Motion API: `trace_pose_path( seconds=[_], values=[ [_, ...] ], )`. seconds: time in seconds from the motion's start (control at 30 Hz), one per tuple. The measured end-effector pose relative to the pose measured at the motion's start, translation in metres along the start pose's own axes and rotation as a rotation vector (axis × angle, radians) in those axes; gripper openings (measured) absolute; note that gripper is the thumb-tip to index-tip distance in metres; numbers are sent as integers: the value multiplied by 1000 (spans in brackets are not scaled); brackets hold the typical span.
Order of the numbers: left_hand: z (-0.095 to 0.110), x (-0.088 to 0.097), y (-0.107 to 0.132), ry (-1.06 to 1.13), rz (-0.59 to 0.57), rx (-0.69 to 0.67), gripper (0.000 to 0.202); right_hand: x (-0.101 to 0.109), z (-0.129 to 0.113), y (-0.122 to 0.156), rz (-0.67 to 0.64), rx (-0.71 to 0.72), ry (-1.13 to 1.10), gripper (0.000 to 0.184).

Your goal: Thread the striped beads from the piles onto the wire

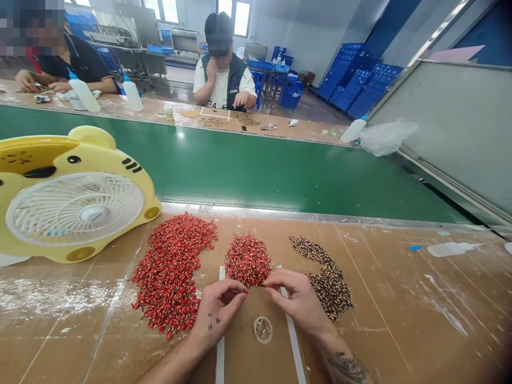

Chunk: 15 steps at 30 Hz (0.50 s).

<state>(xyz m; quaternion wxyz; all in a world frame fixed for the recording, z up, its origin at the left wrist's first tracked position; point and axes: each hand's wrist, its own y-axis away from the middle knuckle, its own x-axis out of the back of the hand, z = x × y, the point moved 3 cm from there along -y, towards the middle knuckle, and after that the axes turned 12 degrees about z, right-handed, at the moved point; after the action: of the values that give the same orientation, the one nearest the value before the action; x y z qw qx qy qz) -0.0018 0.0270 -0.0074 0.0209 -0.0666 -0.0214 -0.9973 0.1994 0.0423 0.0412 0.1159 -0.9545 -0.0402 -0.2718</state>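
Note:
My left hand [219, 306] pinches a small red piece [245, 291] between thumb and fingertips. Opposite it, my right hand [296, 298] is also closed in a pinch; whatever sits between its fingertips is too small to make out. Just beyond both hands lies a round pile of small red-and-dark pieces [248, 258]. A larger heap of red pieces [172, 272] spreads to the left, beside my left hand. Past my right hand curves a pile of dark brown and pale small pieces [332, 288]. Below the fingertips stands a little clear cup [269, 337] with a thin stick in it.
White tape strips [220, 341] run along the cardboard-covered table [384, 330]. A yellow animal-shaped fan [150, 186] stands at left, a squeeze bottle [450, 249] lies at right. Across the green belt [280, 170] sit two people, with glue-type bottles [132, 95] and a plastic bag [386, 136].

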Motion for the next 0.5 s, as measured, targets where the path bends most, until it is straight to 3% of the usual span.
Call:
trace_pose_path(
  seconds=[0.17, 0.5],
  values=[
    [6, 4, 0, -56, 22, -170, 11, -27, -5, -2, -7, -83, -71, 10],
    [13, 2, 5, -94, 85, -512, 16, -35, -5, 7, 75, -103, -103, 10]
  ],
)
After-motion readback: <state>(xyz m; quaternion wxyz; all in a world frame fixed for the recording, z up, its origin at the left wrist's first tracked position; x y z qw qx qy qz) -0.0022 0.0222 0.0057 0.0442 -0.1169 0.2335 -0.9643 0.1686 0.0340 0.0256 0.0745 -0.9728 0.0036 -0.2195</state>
